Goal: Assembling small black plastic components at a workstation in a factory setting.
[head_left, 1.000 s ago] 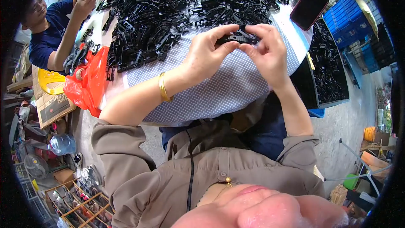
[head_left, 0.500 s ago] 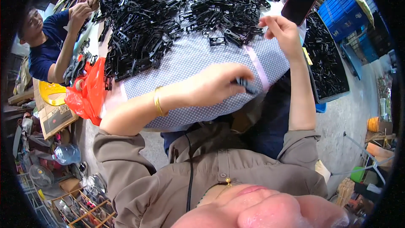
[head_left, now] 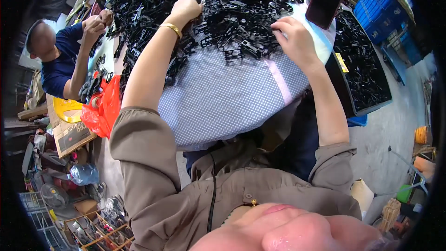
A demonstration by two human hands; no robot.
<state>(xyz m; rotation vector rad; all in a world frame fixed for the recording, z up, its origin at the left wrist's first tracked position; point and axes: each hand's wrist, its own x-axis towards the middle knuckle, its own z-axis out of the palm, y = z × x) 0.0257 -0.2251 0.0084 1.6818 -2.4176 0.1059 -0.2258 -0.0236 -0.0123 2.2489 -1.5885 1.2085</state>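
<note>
Hundreds of small black plastic clip parts point(head_left: 218, 4) lie heaped on the dotted-cloth-covered bench point(head_left: 223, 97) in the head view, so most sorting seems left. The left hand point(head_left: 186, 9) digs into the heap, fingers curled, grip unclear. The right hand point(head_left: 295, 39) rests at the heap's edge, fingers bent onto pieces.

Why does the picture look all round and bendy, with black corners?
In the head view a fisheye lens bends straight edges near the rim, like the black tray on the right, and leaves dark corners. Daylight is even and soft, with no harsh glare. The left hand and right hand look sharp on the pile of black plastic parts; the chin at the bottom is blurred.
</note>
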